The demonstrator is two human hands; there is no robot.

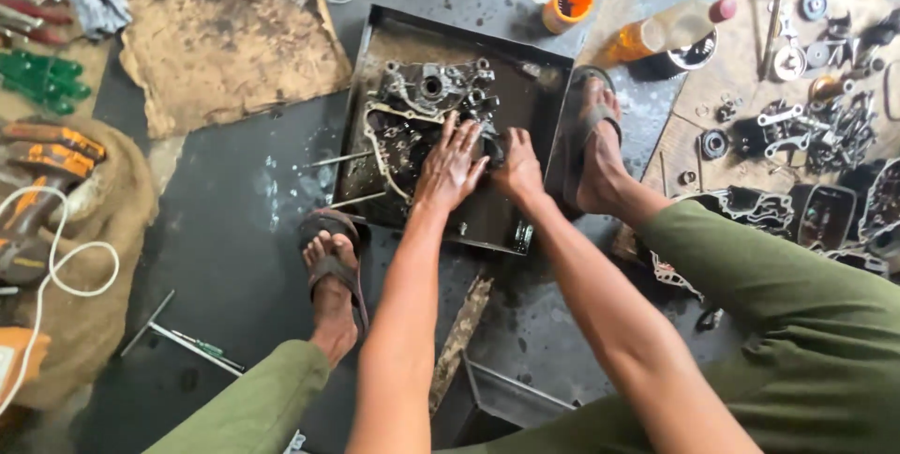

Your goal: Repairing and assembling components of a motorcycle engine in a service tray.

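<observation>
Engine casing (pixel 427 102), grey and oily, lay in the black metal tray (pixel 525 224) on the wet floor, its bulk stretching up and away from my fingers. I had my left hand (pixel 452 161) flat on its near edge, fingers spread apart and pointing toward it. My right hand (pixel 517 168) sat just beside, at the casing's right corner, fingers curled onto it; how firmly, I could not tell. My left hand was nearer to the casing's middle.
</observation>
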